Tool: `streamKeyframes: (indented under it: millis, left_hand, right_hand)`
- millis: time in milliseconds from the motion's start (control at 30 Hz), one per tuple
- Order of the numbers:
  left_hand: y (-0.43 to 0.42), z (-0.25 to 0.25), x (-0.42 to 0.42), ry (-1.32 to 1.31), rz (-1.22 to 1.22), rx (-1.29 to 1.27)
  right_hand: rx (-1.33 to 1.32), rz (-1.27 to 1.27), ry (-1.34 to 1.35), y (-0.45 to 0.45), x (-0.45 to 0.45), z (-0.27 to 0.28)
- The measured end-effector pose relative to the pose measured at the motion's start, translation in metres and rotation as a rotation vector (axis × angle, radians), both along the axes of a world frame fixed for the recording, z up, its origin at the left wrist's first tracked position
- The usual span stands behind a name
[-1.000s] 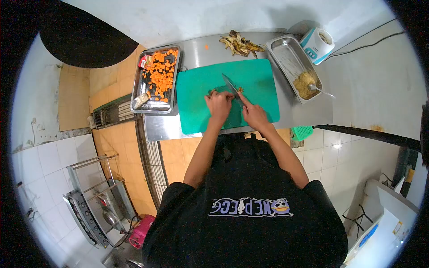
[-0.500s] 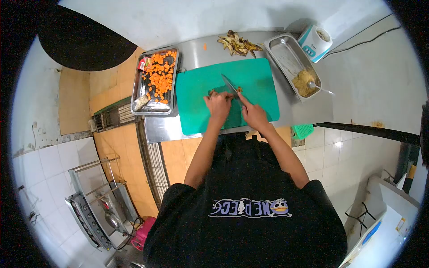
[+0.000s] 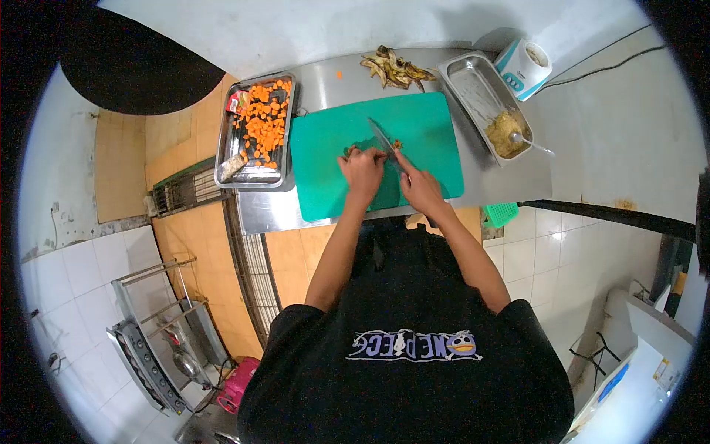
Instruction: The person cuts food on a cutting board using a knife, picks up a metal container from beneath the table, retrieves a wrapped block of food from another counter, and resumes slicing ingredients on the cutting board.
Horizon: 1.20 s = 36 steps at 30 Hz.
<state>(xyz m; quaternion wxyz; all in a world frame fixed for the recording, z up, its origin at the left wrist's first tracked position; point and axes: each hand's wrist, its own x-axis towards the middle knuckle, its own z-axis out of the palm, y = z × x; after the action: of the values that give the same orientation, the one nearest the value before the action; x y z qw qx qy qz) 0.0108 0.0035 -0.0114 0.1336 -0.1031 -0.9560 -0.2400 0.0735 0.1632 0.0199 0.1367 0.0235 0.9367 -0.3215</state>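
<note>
A green cutting board (image 3: 325, 133) lies on the steel table in front of me. My right hand (image 3: 423, 189) is closed around the handle of a kitchen knife (image 3: 380, 135), its blade pointing away from me and slightly left. Just left of the blade, my left hand (image 3: 362, 176) rests on the board with fingers curled down over a small dark piece that they mostly hide. A few small brown bits (image 3: 397, 143) lie right of the blade.
Left of the board, a metal tray (image 3: 220, 152) holds orange carrot pieces (image 3: 265, 127), a red packet (image 3: 237, 101) and a pale item (image 3: 232, 166). Dark yellowish peels (image 3: 396, 72) lie behind. At right stand a steel pan (image 3: 466, 96) with yellowish mash (image 3: 503, 135), a spoon (image 3: 534, 144) and a white-teal appliance (image 3: 522, 70).
Both hands and the knife stay in nearly the same place. The knife blade has shifted very slightly, and the whole view has tilted a little.
</note>
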Motion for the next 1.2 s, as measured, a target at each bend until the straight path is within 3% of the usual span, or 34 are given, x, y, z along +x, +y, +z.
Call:
streamKeyframes:
  millis: [300,400,600,700,767,967,1067,1200]
  left_hand:
    - [-0.004,0.009,0.007,-0.021,-0.023,0.074]
    - [-0.002,0.008,0.001,0.004,-0.022,0.055]
    - [-0.006,0.003,-0.005,-0.064,-0.052,0.032]
    - [-0.005,0.008,0.001,-0.041,-0.05,0.059]
    - [-0.004,0.013,-0.001,-0.046,-0.054,0.041]
    - [-0.007,0.013,-0.012,-0.178,-0.103,-0.106]
    - [-0.008,0.007,-0.01,-0.121,-0.12,-0.211]
    - [-0.007,0.006,-0.009,-0.134,-0.132,-0.167]
  right_hand:
    - [-0.088,-0.023,-0.015,-0.007,0.009,-0.001]
    - [0.047,-0.013,-0.013,-0.008,0.006,-0.007]
    - [0.054,0.007,0.184,0.0,0.004,-0.006]
    - [-0.005,-0.036,0.079,-0.001,0.008,0.002]
    - [0.106,0.029,-0.01,-0.003,0.008,0.004]
    - [0.003,-0.046,0.059,0.0,0.004,0.006]
    - [0.023,-0.086,0.147,0.002,0.001,0.01]
    - [0.108,-0.042,0.06,0.002,-0.003,0.002]
